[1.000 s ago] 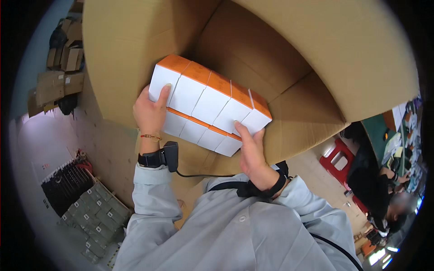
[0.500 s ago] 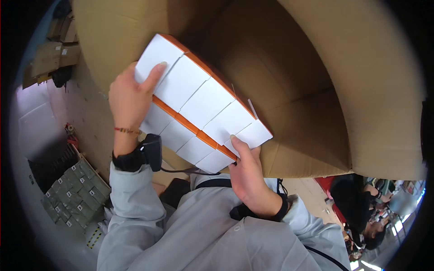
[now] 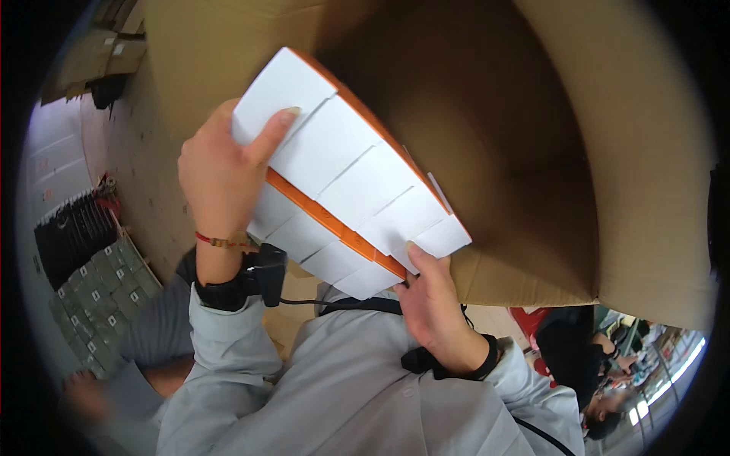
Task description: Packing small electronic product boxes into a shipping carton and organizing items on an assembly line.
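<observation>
Between my hands I hold a stack of small white-and-orange boxes (image 3: 346,144), lined up in two rows with their white ends toward me and an orange strip showing between the rows. My left hand (image 3: 228,163) grips the upper left end, thumb pressed on a white face. At the lower right end, my right hand (image 3: 433,300) pinches the row with its thumb on top; its other fingers are mostly hidden underneath. A thin white flap sticks up at the far right edge of the stack. Beyond it gapes a large brown cardboard carton (image 3: 525,228), its inside in shadow.
At lower left, a person's grey-clad leg and blurred hand (image 3: 87,395) show near stacked grey-green packages (image 3: 103,304). Another person in black (image 3: 566,342) is at lower right. Folded cardboard (image 3: 106,53) lies at upper left. A black cable runs from my left wrist device (image 3: 265,273).
The boxes have shifted slightly right and sit a little closer to view, still in both hands. A person's leg and hand have come in at lower left.
</observation>
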Tool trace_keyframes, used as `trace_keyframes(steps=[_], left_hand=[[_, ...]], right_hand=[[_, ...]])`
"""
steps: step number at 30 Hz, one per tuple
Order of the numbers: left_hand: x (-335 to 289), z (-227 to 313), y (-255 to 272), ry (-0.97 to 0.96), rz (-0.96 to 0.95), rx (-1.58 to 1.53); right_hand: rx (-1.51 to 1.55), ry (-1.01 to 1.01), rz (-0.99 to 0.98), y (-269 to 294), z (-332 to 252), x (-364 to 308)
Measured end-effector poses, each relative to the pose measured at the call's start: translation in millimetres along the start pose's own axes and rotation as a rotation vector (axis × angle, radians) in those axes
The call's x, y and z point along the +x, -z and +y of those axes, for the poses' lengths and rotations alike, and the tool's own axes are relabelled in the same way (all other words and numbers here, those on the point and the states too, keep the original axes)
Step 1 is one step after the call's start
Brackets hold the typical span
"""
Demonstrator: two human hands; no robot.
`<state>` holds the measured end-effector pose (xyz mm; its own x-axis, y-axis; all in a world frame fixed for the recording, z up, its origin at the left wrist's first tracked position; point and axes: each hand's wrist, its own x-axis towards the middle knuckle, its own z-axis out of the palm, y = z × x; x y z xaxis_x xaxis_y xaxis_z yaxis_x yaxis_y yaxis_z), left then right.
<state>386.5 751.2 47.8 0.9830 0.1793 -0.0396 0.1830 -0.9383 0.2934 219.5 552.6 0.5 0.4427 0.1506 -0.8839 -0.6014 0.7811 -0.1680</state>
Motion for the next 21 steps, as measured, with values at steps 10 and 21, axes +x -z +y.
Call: trace_keyframes(steps=[10,21], left_hand=[[6.3,9.0,14.4,-0.015,0.018,-0.046],[-2.3,5.3,24.3,0.039,0.044,0.015]], right_hand=[[-0.01,0.054,-0.056,-9.7,-11.7,-10.1],[-0.06,0.026,-0.123,-11.7,-23.1,-17.8]])
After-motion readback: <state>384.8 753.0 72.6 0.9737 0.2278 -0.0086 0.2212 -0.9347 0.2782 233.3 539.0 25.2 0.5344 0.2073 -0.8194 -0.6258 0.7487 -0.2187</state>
